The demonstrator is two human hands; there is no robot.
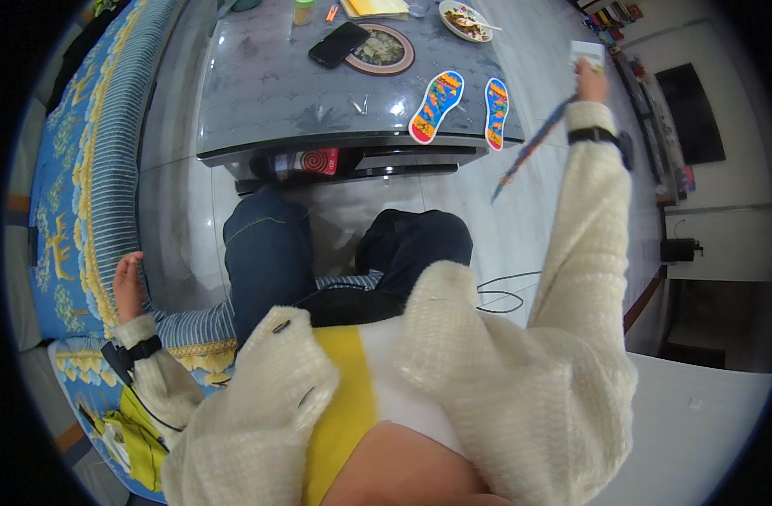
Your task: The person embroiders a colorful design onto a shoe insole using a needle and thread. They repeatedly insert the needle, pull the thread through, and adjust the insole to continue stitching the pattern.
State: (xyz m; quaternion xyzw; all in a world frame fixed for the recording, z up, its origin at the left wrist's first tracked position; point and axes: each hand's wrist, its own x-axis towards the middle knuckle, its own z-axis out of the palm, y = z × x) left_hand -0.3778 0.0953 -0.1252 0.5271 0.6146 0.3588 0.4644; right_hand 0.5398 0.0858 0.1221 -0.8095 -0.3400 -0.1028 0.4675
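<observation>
My right hand (591, 82) is stretched out beyond the table's right edge, gripping a flat white object (586, 52) that looks like a card or packet. From the same hand trails a bundle of multicoloured threads (534, 144), hanging above the tiled floor. Low at the left, my left hand (129, 288) is beside the sofa edge with its fingers partly curled; whether it pinches something thin is too small to tell. Two blue and orange patterned insoles, a left one (436, 106) and a right one (496, 114), lie at the table's near right corner. Small metal thread snips (359, 104) lie left of them.
The dark glossy table (247, 120) also bears a black phone (338, 44), a round floral mat (392, 50), a bowl of food with a spoon (465, 22) and a green-lidded jar (303, 11). A blue covered sofa (63, 209) runs along the left. A black cable (506, 294) lies right of my knees.
</observation>
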